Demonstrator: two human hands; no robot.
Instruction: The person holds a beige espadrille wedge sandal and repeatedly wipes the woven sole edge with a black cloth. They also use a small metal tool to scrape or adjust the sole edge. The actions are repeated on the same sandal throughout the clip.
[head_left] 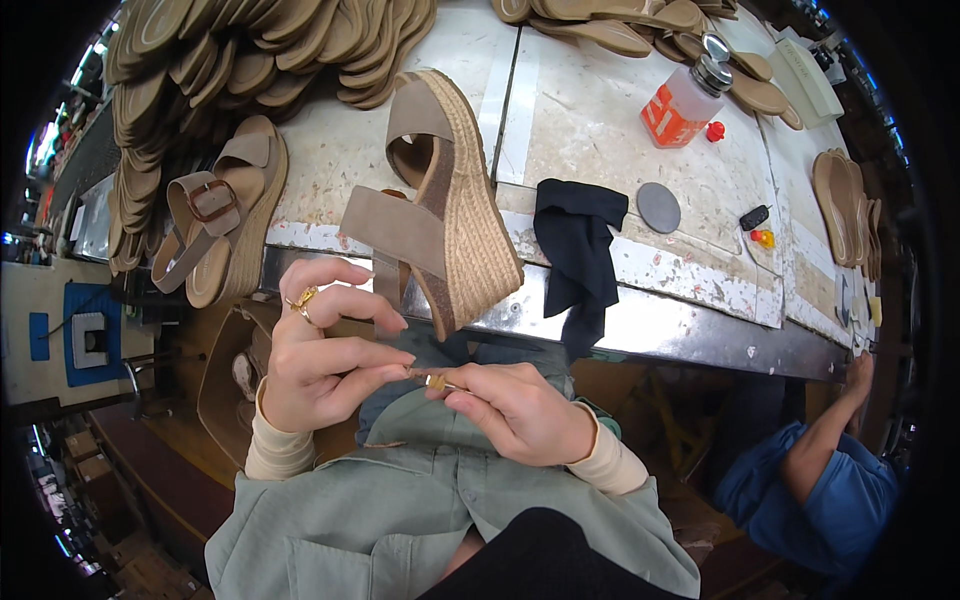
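My left hand [325, 345], wearing a gold ring, pinches thumb and forefinger together at a tiny brownish piece I cannot make out. Its other fingers are curled and raised. Close against it, my right hand [520, 408] grips a small, thin metal piece [436, 382] with a yellowish part. Both hands are in front of my body, just off the table edge. Beyond them, a taupe wedge sandal [468, 215] with a woven-rope sole lies on its side, jutting over the edge. A second wedge sandal [240, 225], with a brown buckle [212, 200], is at the left.
Stacked insoles [260, 50] cover the table's far left. On the white table [580, 110] are a black cloth [580, 240], a grey disc [659, 208], and a clear pump bottle [685, 105] beside a red cap [715, 131]. A co-worker's arm [825, 440] reaches in at right.
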